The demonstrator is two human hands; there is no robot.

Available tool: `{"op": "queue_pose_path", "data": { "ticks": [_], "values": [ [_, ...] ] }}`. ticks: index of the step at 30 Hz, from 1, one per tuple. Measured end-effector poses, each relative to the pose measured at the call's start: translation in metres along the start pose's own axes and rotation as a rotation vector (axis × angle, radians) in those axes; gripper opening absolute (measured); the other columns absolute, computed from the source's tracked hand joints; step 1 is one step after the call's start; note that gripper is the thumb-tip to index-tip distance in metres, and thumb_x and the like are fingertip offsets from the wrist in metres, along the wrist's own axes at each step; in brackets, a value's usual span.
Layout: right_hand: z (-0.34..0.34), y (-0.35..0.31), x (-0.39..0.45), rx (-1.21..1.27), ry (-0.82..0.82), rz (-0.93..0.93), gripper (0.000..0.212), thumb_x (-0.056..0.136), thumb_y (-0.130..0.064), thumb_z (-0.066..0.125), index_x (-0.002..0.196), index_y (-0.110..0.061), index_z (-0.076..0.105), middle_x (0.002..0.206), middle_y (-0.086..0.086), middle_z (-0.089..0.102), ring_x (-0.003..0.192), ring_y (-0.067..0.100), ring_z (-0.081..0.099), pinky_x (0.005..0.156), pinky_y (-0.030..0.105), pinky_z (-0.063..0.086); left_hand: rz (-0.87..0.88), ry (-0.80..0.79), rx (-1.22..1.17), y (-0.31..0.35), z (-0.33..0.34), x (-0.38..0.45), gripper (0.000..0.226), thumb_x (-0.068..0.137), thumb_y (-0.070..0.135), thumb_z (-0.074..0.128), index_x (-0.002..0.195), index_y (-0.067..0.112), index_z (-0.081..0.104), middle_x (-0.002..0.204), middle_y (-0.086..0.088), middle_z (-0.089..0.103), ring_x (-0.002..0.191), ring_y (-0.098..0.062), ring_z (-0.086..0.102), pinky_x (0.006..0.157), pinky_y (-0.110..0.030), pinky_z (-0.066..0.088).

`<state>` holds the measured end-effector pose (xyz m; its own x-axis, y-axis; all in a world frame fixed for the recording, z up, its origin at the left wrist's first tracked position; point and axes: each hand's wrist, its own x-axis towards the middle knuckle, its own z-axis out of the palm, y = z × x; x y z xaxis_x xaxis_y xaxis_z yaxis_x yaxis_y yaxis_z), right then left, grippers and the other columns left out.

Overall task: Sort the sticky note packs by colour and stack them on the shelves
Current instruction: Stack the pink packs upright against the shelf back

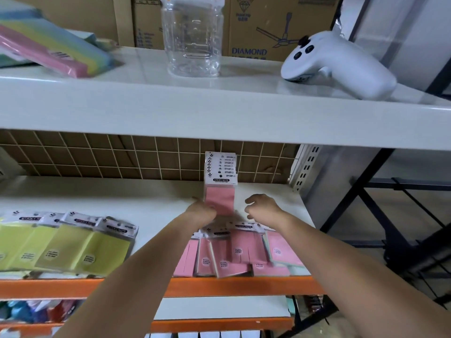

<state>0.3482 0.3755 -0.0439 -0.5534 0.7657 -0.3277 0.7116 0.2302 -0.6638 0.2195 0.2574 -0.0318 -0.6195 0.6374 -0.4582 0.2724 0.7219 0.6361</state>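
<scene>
A stack of pink sticky note packs stands upright at the back of the middle shelf, white header cards up. My left hand grips its lower left side. My right hand hovers just right of it with fingers loosely curled, holding nothing. Several pink packs lie fanned along the shelf's front edge under my forearms. Several yellow packs lie overlapping at the front left.
On the top shelf sit a clear plastic jar, a white controller and pastel paper packs. A wire grid backs the middle shelf. An orange beam edges it; black metal frames stand at right.
</scene>
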Motion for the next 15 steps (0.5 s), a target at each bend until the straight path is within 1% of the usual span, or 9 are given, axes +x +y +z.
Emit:
{"op": "queue_pose_path", "data": {
  "ticks": [1,2,3,4,6,9,11,13,15],
  "values": [
    [-0.004,0.003,-0.002,-0.065,0.000,-0.032,0.037,0.087,-0.009,0.048,0.122,-0.011,0.061,0.123,0.003,0.061,0.094,0.025,0.069,0.062,0.021,0.051,-0.007,0.037,-0.015,-0.001,0.003,-0.002,0.051,0.097,0.021,0.047,0.140,-0.001,0.033,0.108,-0.013,0.058,0.104,-0.031,0.055,0.090,-0.034,0.044],
    [-0.008,0.004,-0.004,-0.127,0.002,-0.045,0.034,0.088,-0.010,0.048,0.119,-0.011,0.063,0.120,0.004,0.062,0.094,0.025,0.068,0.058,0.018,0.046,-0.017,0.081,0.003,-0.002,0.007,-0.004,0.053,0.095,0.022,0.049,0.140,0.000,0.032,0.125,-0.017,0.053,0.115,-0.033,0.052,0.095,-0.033,0.043],
    [-0.012,0.008,-0.005,-0.171,0.014,-0.064,0.031,0.089,-0.011,0.048,0.116,-0.009,0.064,0.118,0.006,0.063,0.093,0.025,0.067,0.061,0.019,0.046,-0.023,0.127,0.055,-0.003,0.011,-0.007,0.056,0.093,0.025,0.051,0.139,0.001,0.031,0.133,-0.018,0.047,0.121,-0.033,0.048,0.099,-0.035,0.042],
    [-0.016,0.010,-0.008,-0.206,0.027,-0.063,0.030,0.089,-0.011,0.048,0.113,-0.007,0.066,0.117,0.009,0.064,0.092,0.025,0.065,0.067,0.023,0.049,-0.012,0.169,0.127,-0.003,0.014,-0.010,0.059,0.091,0.028,0.053,0.138,0.001,0.030,0.135,-0.018,0.043,0.124,-0.033,0.044,0.101,-0.037,0.040],
    [-0.023,0.017,-0.012,-0.268,0.054,-0.052,0.027,0.088,-0.010,0.049,0.106,-0.002,0.068,0.112,0.012,0.066,0.093,0.028,0.064,0.076,0.031,0.052,0.053,0.238,0.259,-0.001,0.021,-0.020,0.061,0.089,0.034,0.057,0.136,0.002,0.034,0.133,-0.016,0.043,0.124,-0.031,0.041,0.099,-0.039,0.038],
    [-0.033,0.032,-0.017,-0.322,0.069,-0.013,0.024,0.087,-0.012,0.051,0.100,-0.003,0.068,0.108,0.010,0.067,0.091,0.026,0.063,0.078,0.029,0.053,0.171,0.261,0.321,0.012,0.032,-0.038,0.050,0.090,0.033,0.052,0.129,0.003,0.043,0.128,-0.015,0.048,0.120,-0.030,0.043,0.095,-0.039,0.039],
    [-0.040,0.041,-0.019,-0.381,0.053,0.007,0.024,0.085,-0.015,0.051,0.097,-0.002,0.067,0.107,0.010,0.067,0.095,0.025,0.063,0.082,0.030,0.054,0.208,0.211,0.334,0.021,0.044,-0.048,0.048,0.091,0.034,0.047,0.129,0.004,0.046,0.129,-0.014,0.049,0.120,-0.030,0.045,0.097,-0.040,0.041],
    [-0.046,0.048,-0.024,-0.406,0.047,0.036,0.024,0.084,-0.019,0.052,0.096,-0.004,0.066,0.105,0.010,0.067,0.094,0.024,0.063,0.082,0.031,0.054,0.215,0.139,0.316,0.028,0.059,-0.054,0.047,0.091,0.034,0.048,0.129,0.006,0.050,0.130,-0.014,0.050,0.119,-0.031,0.048,0.097,-0.039,0.043],
    [-0.051,0.053,-0.030,-0.415,0.053,0.057,0.024,0.085,-0.022,0.053,0.098,-0.007,0.067,0.102,0.008,0.067,0.092,0.023,0.064,0.080,0.030,0.055,0.212,0.069,0.293,0.032,0.073,-0.060,0.046,0.091,0.038,0.050,0.121,0.004,0.055,0.126,-0.015,0.054,0.115,-0.033,0.052,0.093,-0.037,0.045]
  ]
}}
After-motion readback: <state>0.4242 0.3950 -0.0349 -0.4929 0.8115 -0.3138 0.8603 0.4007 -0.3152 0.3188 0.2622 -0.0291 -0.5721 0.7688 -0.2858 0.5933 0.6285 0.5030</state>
